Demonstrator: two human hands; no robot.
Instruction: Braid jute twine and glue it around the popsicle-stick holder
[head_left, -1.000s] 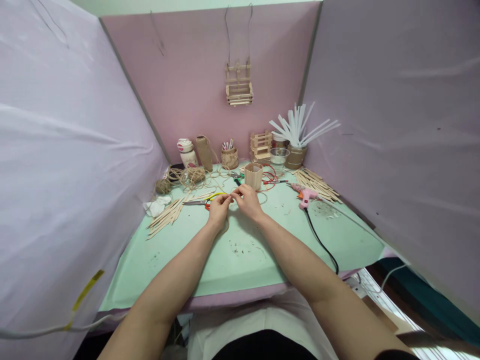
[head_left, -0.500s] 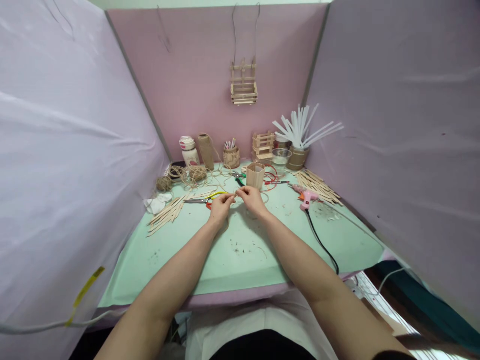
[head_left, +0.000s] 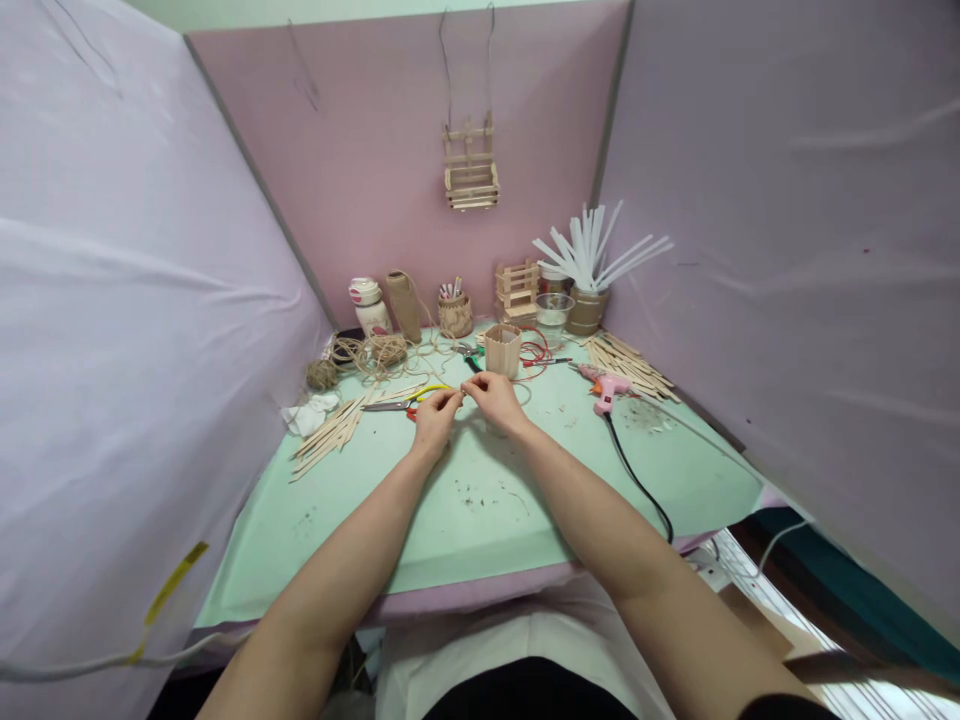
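My left hand point(head_left: 437, 418) and my right hand point(head_left: 495, 398) meet over the middle of the table, fingertips nearly touching. Both are closed in a pinch on a thin strand that looks like twine, mostly hidden by the fingers. A curved length of twine point(head_left: 528, 396) shows just beyond my right wrist. Right behind that hand stands a small cup made of wooden sticks point(head_left: 502, 352). Scissors point(head_left: 388, 406) and yellow-handled pliers point(head_left: 431, 391) lie beside my left hand. Green-handled pliers point(head_left: 471, 360) rest behind the fingers.
On the right lie a pink glue gun point(head_left: 613, 388) with its black cord and a pile of wooden sticks point(head_left: 630, 364). More sticks point(head_left: 327, 440) and tangled twine point(head_left: 371, 350) are on the left. Along the back stand a bottle point(head_left: 371, 308), a twine spool point(head_left: 405, 308) and a pot of white strips point(head_left: 587, 311).
The view has shifted slightly, so the whole scene sits a little further left. My fingertips have drawn closer together, still pinching the strand over the same part of the table.
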